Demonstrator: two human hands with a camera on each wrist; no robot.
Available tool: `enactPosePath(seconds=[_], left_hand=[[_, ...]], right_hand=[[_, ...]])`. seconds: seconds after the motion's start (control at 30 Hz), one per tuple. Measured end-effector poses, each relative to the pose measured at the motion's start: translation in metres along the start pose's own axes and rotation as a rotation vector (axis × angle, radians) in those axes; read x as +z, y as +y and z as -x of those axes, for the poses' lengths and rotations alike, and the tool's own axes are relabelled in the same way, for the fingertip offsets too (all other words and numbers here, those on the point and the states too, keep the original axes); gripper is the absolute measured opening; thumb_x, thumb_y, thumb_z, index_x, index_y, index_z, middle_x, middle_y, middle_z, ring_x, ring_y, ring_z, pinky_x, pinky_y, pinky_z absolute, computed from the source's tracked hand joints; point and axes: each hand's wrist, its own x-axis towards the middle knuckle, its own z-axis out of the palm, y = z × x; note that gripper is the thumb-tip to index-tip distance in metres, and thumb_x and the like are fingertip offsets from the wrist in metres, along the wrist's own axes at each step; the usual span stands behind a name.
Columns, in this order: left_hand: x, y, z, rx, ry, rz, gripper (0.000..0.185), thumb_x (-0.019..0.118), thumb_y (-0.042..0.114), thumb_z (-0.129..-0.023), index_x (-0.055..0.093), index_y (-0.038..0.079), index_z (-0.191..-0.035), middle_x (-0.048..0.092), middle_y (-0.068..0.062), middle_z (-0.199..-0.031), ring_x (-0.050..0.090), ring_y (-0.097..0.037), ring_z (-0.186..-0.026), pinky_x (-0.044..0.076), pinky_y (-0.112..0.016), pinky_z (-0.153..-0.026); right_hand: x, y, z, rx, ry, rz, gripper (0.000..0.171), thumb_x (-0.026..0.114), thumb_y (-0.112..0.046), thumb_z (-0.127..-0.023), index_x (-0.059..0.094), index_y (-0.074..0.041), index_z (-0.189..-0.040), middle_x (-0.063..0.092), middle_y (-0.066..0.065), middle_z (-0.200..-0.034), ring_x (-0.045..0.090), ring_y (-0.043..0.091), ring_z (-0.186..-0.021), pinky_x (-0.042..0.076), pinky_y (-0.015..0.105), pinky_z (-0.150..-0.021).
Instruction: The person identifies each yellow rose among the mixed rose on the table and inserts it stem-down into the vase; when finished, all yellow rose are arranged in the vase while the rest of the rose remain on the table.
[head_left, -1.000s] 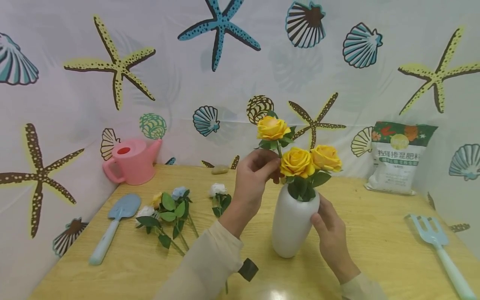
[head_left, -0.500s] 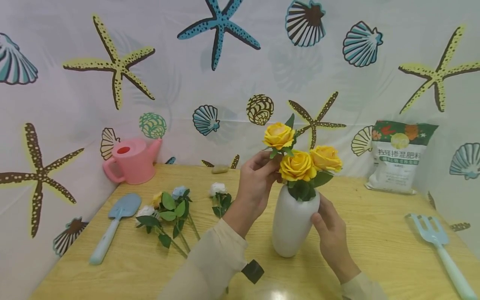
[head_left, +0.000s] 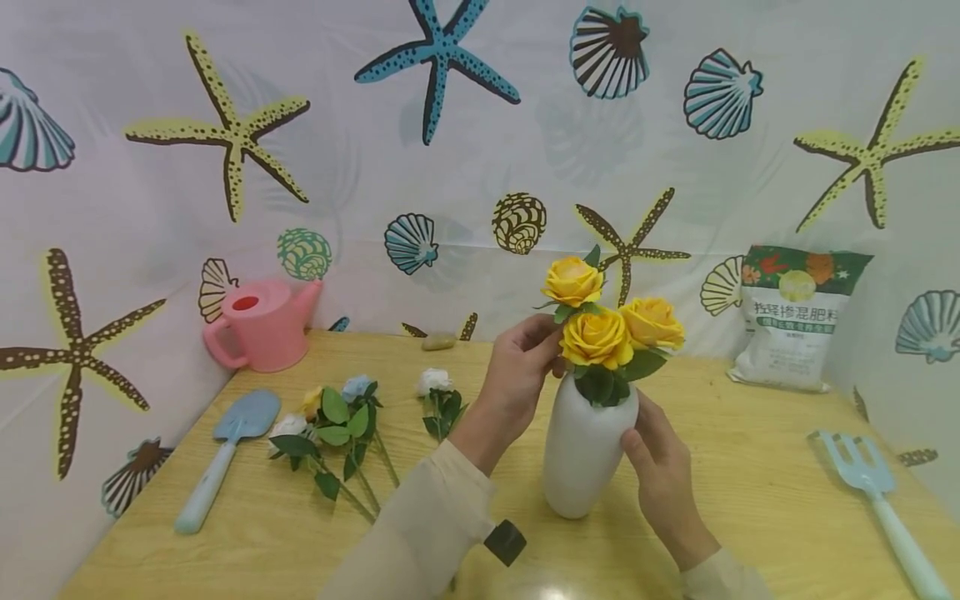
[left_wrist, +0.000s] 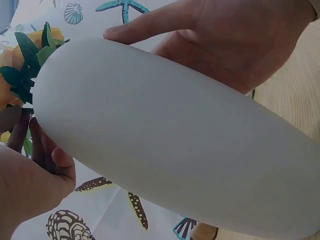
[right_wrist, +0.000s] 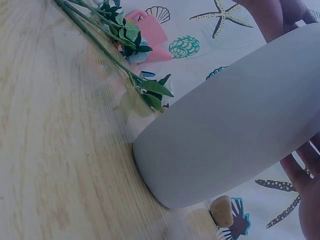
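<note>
A white vase [head_left: 581, 450] stands on the wooden table [head_left: 750, 433] with two yellow roses [head_left: 596, 337] in its mouth. A third yellow rose [head_left: 572, 281] stands higher, just behind them. My left hand [head_left: 550, 347] pinches its stem right at the vase mouth. My right hand [head_left: 645, 435] grips the vase's right side, thumb in front. In the left wrist view the vase [left_wrist: 170, 145] fills the frame, with the left hand [left_wrist: 45, 167] by the leaves. The right wrist view shows the vase base [right_wrist: 170, 165] on the table.
Loose flowers [head_left: 337, 417] and a white bloom [head_left: 435, 381] lie left of the vase. A blue trowel [head_left: 225, 454] and a pink watering can [head_left: 258, 325] sit further left. A fertiliser bag [head_left: 795, 317] leans at the back right, with a blue hand fork [head_left: 870, 483] nearby.
The left hand has carried the third rose down and to the right, so its bloom now sits close above the two in the vase. The right hand stays on the vase.
</note>
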Motion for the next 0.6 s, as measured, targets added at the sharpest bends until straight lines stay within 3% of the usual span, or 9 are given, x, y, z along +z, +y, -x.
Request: enactPosePath(seconds=[0.27,0.6], left_hand=[[-0.007,-0.005,0.004,0.037,-0.009,-0.167,0.013,0.051,0.0,-0.101,0.06,-0.008,-0.106,0.053,0.002,-0.082,0.049,-0.013,-0.074,0.046,-0.023,-0.072],[-0.031,-0.002,0.011,0.073,-0.003,-0.193,0.017,0.063,0.009,-0.099,0.066,-0.005,-0.107,0.062,0.006,-0.088,0.055,-0.01,-0.079,0.049,-0.023,-0.071]], right_hand=[[0.002,0.0,0.0,0.008,-0.003,0.019,0.041,0.046,-0.008,-0.106,0.048,0.0,-0.146,0.053,-0.027,-0.138,0.052,-0.01,-0.124,0.046,0.009,-0.098],[0.001,-0.001,0.001,0.018,-0.006,0.041,0.041,0.046,-0.009,-0.107,0.047,-0.001,-0.147,0.052,-0.028,-0.138,0.051,-0.011,-0.124,0.045,0.008,-0.098]])
